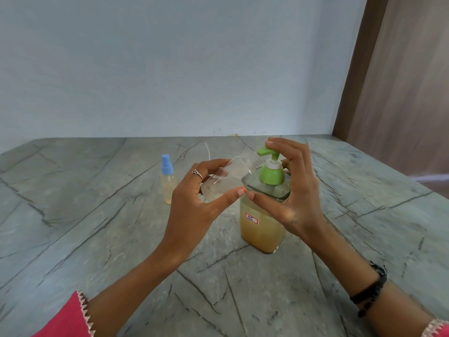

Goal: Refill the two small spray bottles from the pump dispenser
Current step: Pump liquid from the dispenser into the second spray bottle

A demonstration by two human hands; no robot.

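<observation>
On grey stone counter [97, 239], centre-right: standing upright, square clear dispenser [261, 229], mostly full of amber liquid, carrying green pump [270, 170] on top and small red-bordered label [251, 218] reading "35" on front face.

Just left of dispenser, above counter: being held tilted, uncapped clear bottle [227, 177], threaded neck pointing up-right and sitting right at pump spout; looking nearly empty, contents hard to tell through blur.

Gripping bottle: left hand [194, 203], thumb curling under body, fingers wrapping over top; ring [197, 173] showing on one finger. Firm hold around bottle.

Over dispenser: right hand [296, 190], fingers arching above pump head, one fingertip resting on top of green spout piece, thumb reaching toward dispenser shoulder, thumb tip almost meeting left thumb tip. Not closing round anything, fingers only lightly curved and pressing on top.

Further left of dispenser, well apart: standing upright, second bottle [168, 182] wearing blue spray cap [166, 164], holding pale yellowish liquid.

Behind, left of dispenser, near wall: lying on counter, thin white tube [208, 152]; whether attached to spray head, cannot tell.

On right wrist: dark bracelet [371, 288]. At left forearm: pink sleeve [65, 317] with trim.
</observation>
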